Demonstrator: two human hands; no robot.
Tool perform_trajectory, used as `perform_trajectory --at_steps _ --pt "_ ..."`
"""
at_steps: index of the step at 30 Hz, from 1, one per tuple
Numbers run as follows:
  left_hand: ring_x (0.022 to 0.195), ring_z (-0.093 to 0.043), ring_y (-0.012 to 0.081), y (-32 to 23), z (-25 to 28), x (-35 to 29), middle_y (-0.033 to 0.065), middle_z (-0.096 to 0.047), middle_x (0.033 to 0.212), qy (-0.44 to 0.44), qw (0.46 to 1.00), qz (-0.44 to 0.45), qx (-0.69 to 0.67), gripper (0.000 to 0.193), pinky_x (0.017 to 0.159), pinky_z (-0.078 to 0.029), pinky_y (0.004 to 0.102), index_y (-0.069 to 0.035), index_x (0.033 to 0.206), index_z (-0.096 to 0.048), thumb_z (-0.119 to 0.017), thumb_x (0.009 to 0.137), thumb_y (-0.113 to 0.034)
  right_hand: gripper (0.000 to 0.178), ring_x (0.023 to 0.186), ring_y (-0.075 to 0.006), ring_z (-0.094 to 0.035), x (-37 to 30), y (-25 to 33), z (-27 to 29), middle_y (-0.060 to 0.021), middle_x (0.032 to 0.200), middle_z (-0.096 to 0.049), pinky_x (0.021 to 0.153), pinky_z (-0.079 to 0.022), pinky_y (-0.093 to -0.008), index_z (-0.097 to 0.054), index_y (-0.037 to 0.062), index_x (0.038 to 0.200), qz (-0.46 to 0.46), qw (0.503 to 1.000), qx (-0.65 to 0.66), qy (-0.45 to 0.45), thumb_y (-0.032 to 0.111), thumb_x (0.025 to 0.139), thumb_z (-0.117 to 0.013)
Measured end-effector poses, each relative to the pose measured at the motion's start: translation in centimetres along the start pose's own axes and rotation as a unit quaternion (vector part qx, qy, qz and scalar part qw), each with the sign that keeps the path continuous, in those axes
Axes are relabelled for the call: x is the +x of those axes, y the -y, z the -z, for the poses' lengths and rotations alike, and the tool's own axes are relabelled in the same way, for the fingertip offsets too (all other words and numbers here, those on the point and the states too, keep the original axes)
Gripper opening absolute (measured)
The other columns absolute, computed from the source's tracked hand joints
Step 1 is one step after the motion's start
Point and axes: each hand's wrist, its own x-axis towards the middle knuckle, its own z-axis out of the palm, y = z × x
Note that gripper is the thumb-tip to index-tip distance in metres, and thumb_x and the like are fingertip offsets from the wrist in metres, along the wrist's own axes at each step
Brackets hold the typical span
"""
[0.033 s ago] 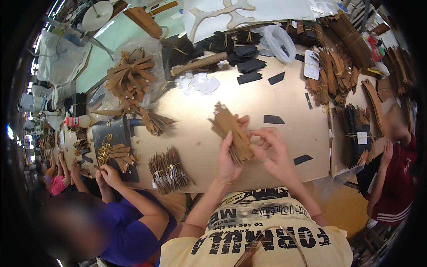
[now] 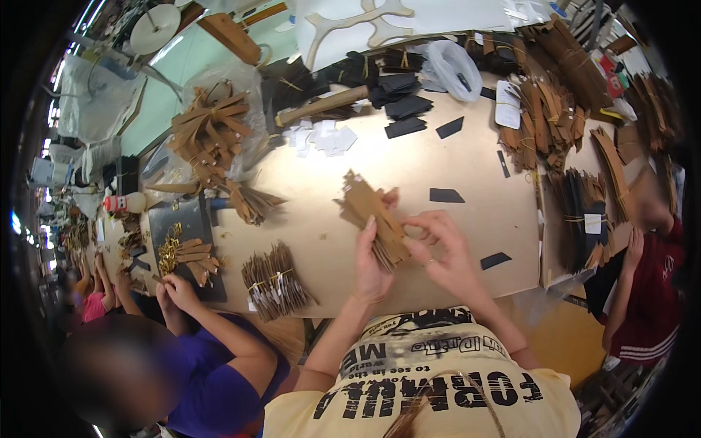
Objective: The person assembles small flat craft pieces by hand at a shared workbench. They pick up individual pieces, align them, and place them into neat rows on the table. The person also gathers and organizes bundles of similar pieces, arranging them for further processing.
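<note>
A pale worktable (image 2: 467, 157) spreads beyond the fingers, its far side heaped with brown and black card pieces. Left of the fingers, near the table's front edge, lies a tied bundle of brown strips (image 2: 276, 281), and a neighbour in a purple top (image 2: 219, 372) works at a dark tray (image 2: 182, 219) farther left. The stack of brown card pieces (image 2: 372, 219) sits between the two hands, fanned away from the person. The left hand (image 2: 371, 266) clasps the stack's near end, fingers curled shut around it. The right hand (image 2: 442, 252) touches the stack's right edge, fingertips (image 2: 409, 228) pinched lightly on a piece. A small black card (image 2: 445, 196) lies just beyond the right fingers.
</note>
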Motion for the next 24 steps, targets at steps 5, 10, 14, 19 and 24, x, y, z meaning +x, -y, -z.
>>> perform_trajectory --at_steps 5,10,14,19,24 --pt "0.138 -0.039 0.0299 0.3 2.0 -0.4 0.0154 -0.049 0.135 -0.025 1.000 0.008 -0.014 0.051 0.112 -0.036 0.0450 -0.005 0.147 -0.031 -0.036 0.104 -0.031 0.027 0.093 -0.0264 -0.062 0.3 -0.4 -0.9 -0.0113 0.103 -0.061 0.081 -0.050 -0.0344 -0.066 0.0039 0.112 0.007 0.998 -0.033 0.046 0.016 0.088 -0.070" --pt "0.107 -0.054 0.0215 0.7 3.8 -0.6 0.0094 -0.056 0.112 -0.065 0.996 0.009 -0.066 0.048 0.094 -0.048 0.0381 -0.006 0.145 -0.036 -0.043 0.103 -0.027 0.023 0.089 -0.0282 -0.061 1.5 -3.3 2.5 -0.0109 0.102 -0.062 0.080 -0.048 -0.0391 -0.067 0.0072 0.107 -0.069 0.958 -0.254 -0.113 0.019 0.087 -0.071" --pt "0.102 -0.055 0.0199 0.7 4.3 -0.2 0.0094 -0.056 0.110 -0.060 0.997 -0.007 -0.053 0.050 0.090 -0.049 0.0353 -0.002 0.147 -0.032 -0.040 0.104 -0.026 0.024 0.083 -0.0274 -0.062 2.6 -5.2 4.2 -0.0083 0.092 -0.064 0.076 -0.045 -0.0400 -0.066 0.0082 0.104 -0.093 0.909 -0.367 -0.176 0.021 0.085 -0.072" --pt "0.100 -0.053 0.0189 0.1 4.0 0.1 0.0086 -0.054 0.110 -0.048 0.998 -0.015 -0.033 0.048 0.089 -0.048 0.0357 -0.005 0.146 -0.034 -0.043 0.103 -0.026 0.025 0.075 -0.0275 -0.062 4.2 -6.1 5.0 -0.0047 0.078 -0.065 0.075 -0.041 -0.0391 -0.066 0.0097 0.103 -0.177 0.935 -0.296 -0.084 0.022 0.083 -0.074" --pt "0.099 -0.054 0.0193 -0.1 3.6 0.1 0.0103 -0.055 0.109 -0.040 0.999 -0.026 -0.023 0.051 0.088 -0.048 0.0356 0.000 0.146 -0.031 -0.042 0.103 -0.025 0.021 0.089 -0.0235 -0.061 4.2 -6.5 5.6 -0.0051 0.095 -0.063 0.075 -0.043 -0.0372 -0.069 0.0113 0.094 -0.038 0.908 -0.405 -0.104 0.025 0.079 -0.077"
